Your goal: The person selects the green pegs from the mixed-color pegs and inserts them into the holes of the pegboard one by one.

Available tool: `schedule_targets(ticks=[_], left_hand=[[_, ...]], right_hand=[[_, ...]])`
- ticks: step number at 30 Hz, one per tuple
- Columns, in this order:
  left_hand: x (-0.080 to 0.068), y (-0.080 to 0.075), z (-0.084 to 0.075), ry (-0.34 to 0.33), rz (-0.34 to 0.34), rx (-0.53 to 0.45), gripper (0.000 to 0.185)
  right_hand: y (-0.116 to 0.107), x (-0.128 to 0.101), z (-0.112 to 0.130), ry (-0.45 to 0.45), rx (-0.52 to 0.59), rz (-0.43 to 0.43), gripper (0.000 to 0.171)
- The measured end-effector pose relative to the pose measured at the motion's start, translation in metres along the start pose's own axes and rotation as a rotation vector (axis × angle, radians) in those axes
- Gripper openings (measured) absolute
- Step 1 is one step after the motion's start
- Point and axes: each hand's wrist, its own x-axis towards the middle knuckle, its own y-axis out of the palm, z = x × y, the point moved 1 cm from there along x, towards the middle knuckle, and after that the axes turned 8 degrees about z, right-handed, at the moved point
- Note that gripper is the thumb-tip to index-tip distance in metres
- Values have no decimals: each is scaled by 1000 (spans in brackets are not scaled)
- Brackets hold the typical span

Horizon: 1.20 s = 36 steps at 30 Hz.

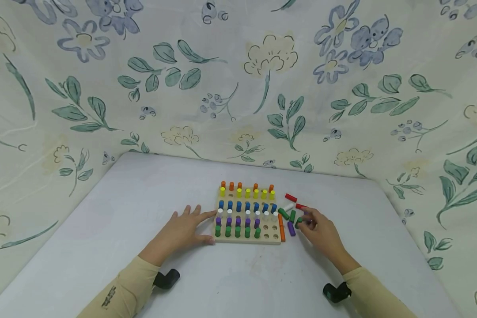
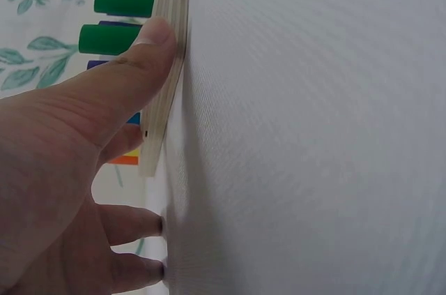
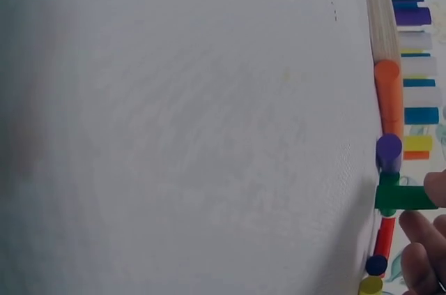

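A wooden pegboard [image 1: 246, 241] lies on the table with rows of orange, yellow, blue, white, purple and green pegs standing in its holes. At its left side is my left hand [image 1: 184, 229], fingers spread; the thumb touches the near left corner and the index finger reaches the left edge. The left wrist view shows that thumb against the board's edge [image 2: 167, 79], with two other fingertips on the table. Right of the board, my right hand [image 1: 319, 229] pinches a green peg [image 3: 404, 197] between thumb and fingers. It stands upright, low over the table among loose pegs.
Loose pegs lie right of the board: a red peg [image 1: 290, 197], a purple peg [image 1: 291, 229], a white peg [image 1: 288, 206] and several others. Orange pegs [image 1: 282, 229] lie along the board's right edge. A floral cloth [image 1: 230, 88] hangs behind the white table [image 1: 163, 190].
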Motion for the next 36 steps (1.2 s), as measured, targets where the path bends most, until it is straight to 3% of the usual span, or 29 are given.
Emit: schedule_targets(ticks=[12,27,36], left_hand=[[0,0,0,-2,3,-1,87],[-1,-2,-1,-10,6,-6,87],[0,-1,-1,-15,6,0,87]], right_hand=[[0,-1,3,-19,-28,-54,39],[4,1,5,17,0,-36,23],[5,2,6,20,-2,-42,21]])
